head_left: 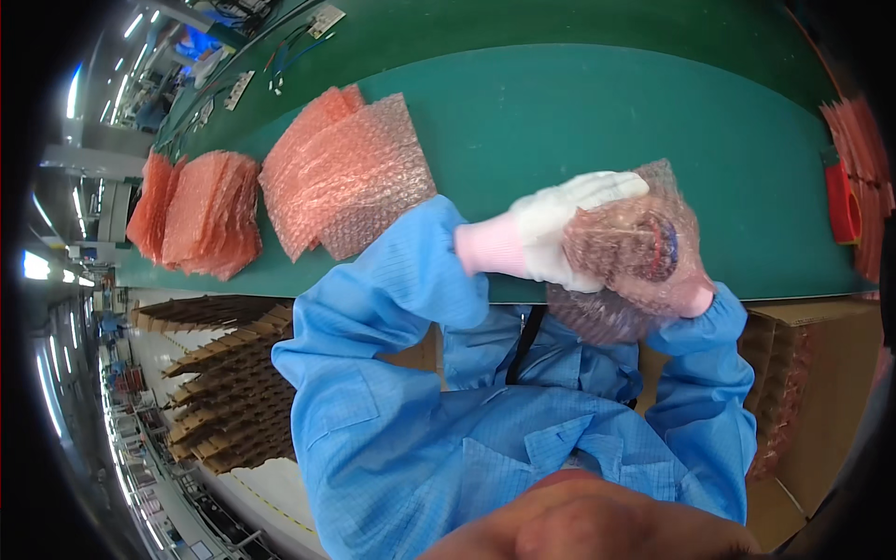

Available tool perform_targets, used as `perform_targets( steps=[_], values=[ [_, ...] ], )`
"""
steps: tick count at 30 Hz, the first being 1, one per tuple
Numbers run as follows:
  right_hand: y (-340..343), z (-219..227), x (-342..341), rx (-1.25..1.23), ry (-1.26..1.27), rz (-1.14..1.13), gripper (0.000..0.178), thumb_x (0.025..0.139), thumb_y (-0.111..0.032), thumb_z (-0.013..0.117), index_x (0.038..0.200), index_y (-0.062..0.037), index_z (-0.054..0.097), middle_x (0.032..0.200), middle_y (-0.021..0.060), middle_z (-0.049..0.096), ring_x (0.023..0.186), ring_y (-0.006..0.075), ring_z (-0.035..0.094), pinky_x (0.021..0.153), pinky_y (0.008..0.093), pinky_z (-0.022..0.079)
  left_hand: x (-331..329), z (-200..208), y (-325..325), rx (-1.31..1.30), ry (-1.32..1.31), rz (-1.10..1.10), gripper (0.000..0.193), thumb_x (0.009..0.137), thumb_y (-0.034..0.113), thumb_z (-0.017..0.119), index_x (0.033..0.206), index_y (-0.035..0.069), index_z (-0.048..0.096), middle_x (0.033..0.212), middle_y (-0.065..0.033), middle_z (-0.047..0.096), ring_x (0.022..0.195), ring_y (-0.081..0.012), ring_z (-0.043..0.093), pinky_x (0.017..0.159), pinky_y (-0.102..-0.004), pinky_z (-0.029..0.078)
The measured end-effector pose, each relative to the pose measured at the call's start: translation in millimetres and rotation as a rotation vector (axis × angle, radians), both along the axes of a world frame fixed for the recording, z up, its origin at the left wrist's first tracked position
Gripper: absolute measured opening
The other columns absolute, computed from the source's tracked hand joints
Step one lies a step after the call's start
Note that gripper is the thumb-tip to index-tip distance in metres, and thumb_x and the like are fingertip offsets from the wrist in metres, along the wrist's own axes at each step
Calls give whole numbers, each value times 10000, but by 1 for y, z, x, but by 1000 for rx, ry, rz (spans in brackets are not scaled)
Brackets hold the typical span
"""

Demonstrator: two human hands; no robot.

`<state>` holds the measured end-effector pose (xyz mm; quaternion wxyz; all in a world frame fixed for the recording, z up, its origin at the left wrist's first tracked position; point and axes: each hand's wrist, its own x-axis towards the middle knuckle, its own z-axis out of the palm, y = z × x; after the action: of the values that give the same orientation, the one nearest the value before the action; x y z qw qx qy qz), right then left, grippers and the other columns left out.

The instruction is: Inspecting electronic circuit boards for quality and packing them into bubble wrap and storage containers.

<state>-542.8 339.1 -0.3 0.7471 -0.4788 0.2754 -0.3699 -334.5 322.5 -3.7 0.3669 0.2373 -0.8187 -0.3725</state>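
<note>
In front of my chest, over the near edge of the green bench, a clear pinkish bubble-wrap bag [674, 201] is bunched up. Inside it, a round dark part [661, 250] with blue and red on it shows through the plastic; its kind is not clear. My left hand [574, 219], in a white knit glove with a pink cuff, grips the bag's left side, long fingers along the top and thumb below. Of my right hand [695, 299] only the pinkish cuff stands out; bubble wrap covers its fingers. More crumpled bubble wrap [597, 315] hangs below the edge.
Pink bubble-wrap bags [345, 177] lie fanned on the green bench [523, 112], beside another stack [213, 213] at the left. Wires [280, 70] lie farther back. A red holder [843, 205] stands at the right. Cardboard dividers [233, 392] and a carton [821, 392] flank me.
</note>
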Motion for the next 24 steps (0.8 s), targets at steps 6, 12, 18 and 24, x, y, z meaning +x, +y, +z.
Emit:
perform_targets(
  steps=[6,12,18,24],
  values=[
    [-9,-19,-31,-50,171,155,764,632,-196,872,1286,-8,525,1233,126,609,1099,225,603,924,361,502,-13,-14,3,-105,-93,48,787,700,268,805,1375,76,448,1351,-167,495,1279,-354,474,1087,-428,376],
    [-26,-16,-42,-473,387,204,746,650,-179,840,1311,-28,529,1276,122,589,1136,250,579,976,362,462,-9,0,14,165,-11,16,558,796,115,733,1299,30,506,1274,-129,566,1134,-272,579,964,-352,487],
    [4,38,-72,-488,398,-877,473,807,11,620,1264,59,508,1242,139,565,1143,202,539,1001,339,436,7,13,19,867,501,458,453,841,-9,635,1276,-11,507,1219,-109,603,1081,-229,614,921,-377,521],
    [30,37,-17,-1192,676,-713,825,603,-248,846,1312,-13,495,1358,213,486,1260,408,474,1014,423,459,-40,34,32,877,741,380,432,836,27,689,1242,-2,542,1101,-88,651,1012,-192,630,875,-336,518]
  ],
)
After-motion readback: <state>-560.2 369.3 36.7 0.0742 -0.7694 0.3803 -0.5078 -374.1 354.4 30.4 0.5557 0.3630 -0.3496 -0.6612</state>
